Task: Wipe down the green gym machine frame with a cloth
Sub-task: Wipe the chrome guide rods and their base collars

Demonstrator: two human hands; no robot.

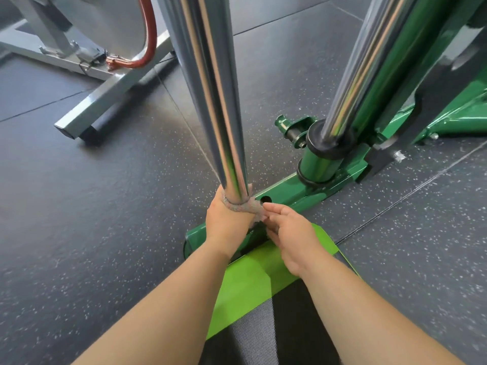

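Green gym machine frame (292, 192) lay low on the floor, and its base bar carried two chrome guide rods. At the foot of the nearer chrome rod (210, 88) a grey cloth (246, 206) was wrapped around the metal, just where the rod met the green base bar. The left hand (228, 222) was closed around the cloth and the rod together. The right hand (291, 233) was just beside the rod's foot, with fingers half curled; its fingertips seemed to touch or pinch the loose end of the cloth, but I could not tell this for sure.

I judged the wiping was in progress at the lowest part of the rod. The green base bar, the second rod's green socket (317, 164) beyond the near rod, and the slanted green parts behind it looked still to be wiped; no wet marks showed what was finished.

The dark speckled rubber floor (105, 219) was laid in large tiles. Far beyond the near rod stood a grey machine base (105, 98) with a red curved tube (150, 40).
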